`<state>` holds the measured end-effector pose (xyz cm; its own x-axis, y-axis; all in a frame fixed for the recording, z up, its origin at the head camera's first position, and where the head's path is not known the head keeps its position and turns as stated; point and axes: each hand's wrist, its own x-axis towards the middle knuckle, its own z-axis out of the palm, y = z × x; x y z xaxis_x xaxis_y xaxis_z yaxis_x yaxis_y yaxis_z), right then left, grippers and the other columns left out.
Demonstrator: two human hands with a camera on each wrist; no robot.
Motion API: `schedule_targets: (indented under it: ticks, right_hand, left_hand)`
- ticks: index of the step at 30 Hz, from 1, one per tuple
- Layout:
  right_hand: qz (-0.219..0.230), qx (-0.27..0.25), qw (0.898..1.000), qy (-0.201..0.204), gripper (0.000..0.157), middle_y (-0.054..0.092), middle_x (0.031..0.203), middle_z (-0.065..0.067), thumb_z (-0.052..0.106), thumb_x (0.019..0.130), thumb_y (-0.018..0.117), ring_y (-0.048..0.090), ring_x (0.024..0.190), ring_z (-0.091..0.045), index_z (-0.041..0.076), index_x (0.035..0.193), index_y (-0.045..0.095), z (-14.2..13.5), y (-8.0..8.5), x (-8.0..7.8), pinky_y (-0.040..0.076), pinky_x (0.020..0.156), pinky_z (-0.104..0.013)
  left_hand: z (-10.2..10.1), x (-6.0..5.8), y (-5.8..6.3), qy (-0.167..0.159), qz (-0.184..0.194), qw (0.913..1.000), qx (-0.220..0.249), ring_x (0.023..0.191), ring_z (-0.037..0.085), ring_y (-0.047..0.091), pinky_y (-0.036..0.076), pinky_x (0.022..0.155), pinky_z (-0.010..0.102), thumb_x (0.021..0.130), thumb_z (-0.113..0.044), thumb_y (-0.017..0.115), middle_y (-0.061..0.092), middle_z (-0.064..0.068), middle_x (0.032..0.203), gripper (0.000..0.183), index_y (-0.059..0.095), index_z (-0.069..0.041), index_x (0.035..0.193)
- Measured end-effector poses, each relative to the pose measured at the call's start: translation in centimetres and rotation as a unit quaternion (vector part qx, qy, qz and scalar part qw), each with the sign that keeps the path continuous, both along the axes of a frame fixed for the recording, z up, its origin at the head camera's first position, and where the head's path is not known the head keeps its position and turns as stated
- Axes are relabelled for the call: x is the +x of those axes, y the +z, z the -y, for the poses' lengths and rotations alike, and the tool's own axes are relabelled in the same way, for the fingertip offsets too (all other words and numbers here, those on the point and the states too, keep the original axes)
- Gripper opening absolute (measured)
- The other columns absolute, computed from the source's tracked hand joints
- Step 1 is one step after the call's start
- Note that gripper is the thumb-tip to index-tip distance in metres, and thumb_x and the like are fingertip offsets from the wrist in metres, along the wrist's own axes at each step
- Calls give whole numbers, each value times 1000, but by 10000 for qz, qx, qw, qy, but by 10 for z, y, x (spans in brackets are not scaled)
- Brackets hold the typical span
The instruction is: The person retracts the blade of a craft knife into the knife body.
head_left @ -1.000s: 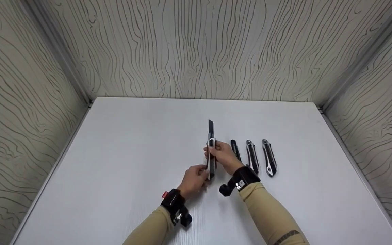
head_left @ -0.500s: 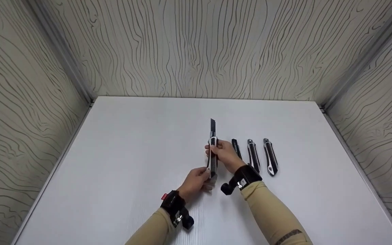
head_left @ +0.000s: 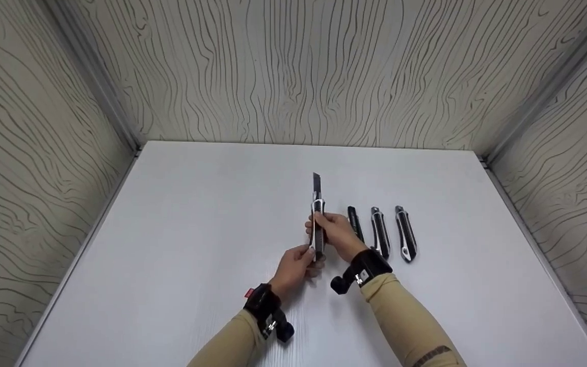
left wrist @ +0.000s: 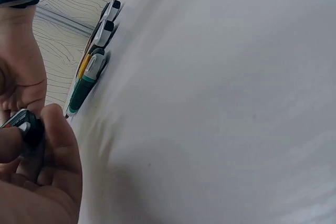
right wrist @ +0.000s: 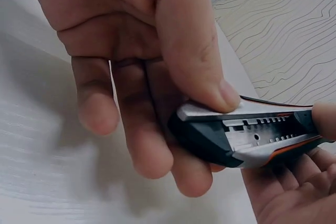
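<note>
A silver and black utility knife (head_left: pixel 318 232) stands out over the middle of the table, its long blade (head_left: pixel 316 183) extended and pointing away from me. My right hand (head_left: pixel 342 232) grips the handle from the right, thumb on the slider channel, as the right wrist view shows at its right edge. My left hand (head_left: pixel 293 265) pinches the tail end; its thumb (right wrist: pixel 197 51) presses the handle's silver edge. In the left wrist view, the black tail (left wrist: pixel 34 129) shows between the left thumb and fingers. The right hand partly covers the knife's handle.
Right of my hands lie two similar knives (head_left: pixel 380 232) (head_left: pixel 406 234), blades retracted. A slim dark thing (head_left: pixel 354 221), green in the left wrist view, lies nearer, partly behind my right hand. They rest on a white table (head_left: pixel 212 204) enclosed by wood-patterned walls (head_left: pixel 283 71).
The knife and both hands have shifted slightly away from me. My left fingers now reach farther right beneath the knife's tail. The things on the table lie as before.
</note>
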<state>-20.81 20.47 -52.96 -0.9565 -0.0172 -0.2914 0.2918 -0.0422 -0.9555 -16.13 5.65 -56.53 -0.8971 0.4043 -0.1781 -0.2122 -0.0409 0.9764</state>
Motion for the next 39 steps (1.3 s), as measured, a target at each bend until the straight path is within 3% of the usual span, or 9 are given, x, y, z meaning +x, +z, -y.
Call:
schedule_targets:
  ticks: [8, 22, 39]
  right_hand:
    - [-108, -238, 9994, -208, 36, 69, 98, -12, 21, 102, 51, 68, 85, -16, -10, 117, 57, 4, -2, 2, 57, 80, -30]
    - [-100, -200, 9995, -220, 32, 68, 99, -11, 13, 101, 50, 68, 86, -14, -10, 122, 55, 4, 2, 1, 57, 83, -28]
    - [-66, -64, 9998, -194, 28, 70, 104, -13, 6, 99, 51, 68, 87, -13, -8, 123, 55, 5, 1, 1, 55, 83, -27]
  left_hand:
    - [-2, 2, 3, 24, -116, 9999, -94, 69, 11, 60, 52, 62, 24, 104, -14, 43, 70, 18, 91, 30, 60, 10, 110]
    - [-3, -2, 6, 41, -157, 9994, -310, 69, 10, 60, 53, 61, 24, 103, -13, 44, 70, 18, 92, 29, 61, 9, 109]
    - [-3, 0, 7, 184, -20, 9997, -152, 68, 10, 61, 54, 62, 24, 102, -12, 45, 70, 16, 89, 28, 60, 12, 106]
